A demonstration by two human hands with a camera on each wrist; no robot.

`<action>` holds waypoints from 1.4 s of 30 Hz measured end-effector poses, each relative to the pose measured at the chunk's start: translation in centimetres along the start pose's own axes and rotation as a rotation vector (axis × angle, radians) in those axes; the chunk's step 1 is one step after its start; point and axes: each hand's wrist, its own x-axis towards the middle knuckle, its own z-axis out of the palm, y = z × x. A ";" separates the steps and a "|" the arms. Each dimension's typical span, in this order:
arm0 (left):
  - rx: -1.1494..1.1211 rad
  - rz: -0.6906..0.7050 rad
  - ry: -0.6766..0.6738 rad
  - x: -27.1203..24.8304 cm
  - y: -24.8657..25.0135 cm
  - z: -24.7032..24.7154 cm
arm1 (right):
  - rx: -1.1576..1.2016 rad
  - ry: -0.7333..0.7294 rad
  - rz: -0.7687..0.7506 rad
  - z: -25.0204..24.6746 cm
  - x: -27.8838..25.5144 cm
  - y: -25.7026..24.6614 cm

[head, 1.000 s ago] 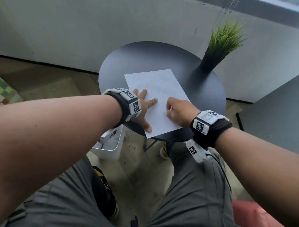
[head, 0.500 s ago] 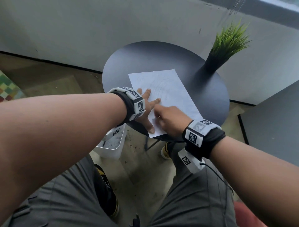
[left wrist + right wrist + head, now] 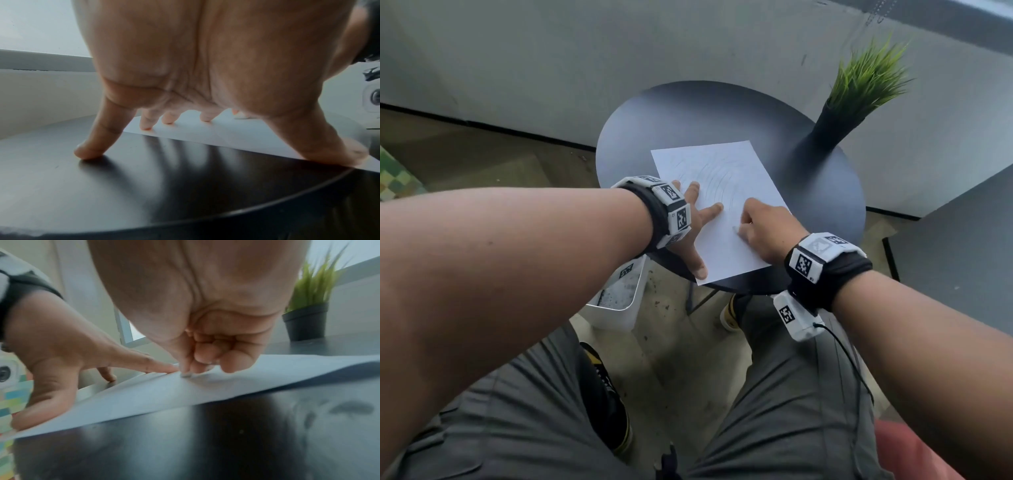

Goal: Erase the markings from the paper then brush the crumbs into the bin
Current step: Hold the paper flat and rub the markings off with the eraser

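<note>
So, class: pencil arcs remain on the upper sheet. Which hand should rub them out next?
Right. The right hand pinches the eraser against the paper, just below the arcs. The left hand, fingers spread, pins the sheet to the table.

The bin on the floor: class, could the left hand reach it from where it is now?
Probably yes. The bin stands just below the left hand beside the table, nothing between them, but that hand is pressing the paper down and must let go first.
</note>
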 end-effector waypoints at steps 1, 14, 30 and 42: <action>0.006 -0.001 0.000 0.1 0.0 0.0 | -0.009 0.012 0.028 0.1 -0.3 -0.1; 0.034 -0.016 -0.022 0.4 0.2 -0.2 | -0.014 -0.082 -0.231 2.4 -3.4 -2.6; 0.036 -0.002 -0.029 0.3 0.2 -0.4 | 0.044 -0.036 0.111 -0.1 -2.0 2.0; 0.063 -0.003 -0.029 0.2 0.2 -0.3 | 0.027 -0.029 0.132 0.0 -2.6 3.1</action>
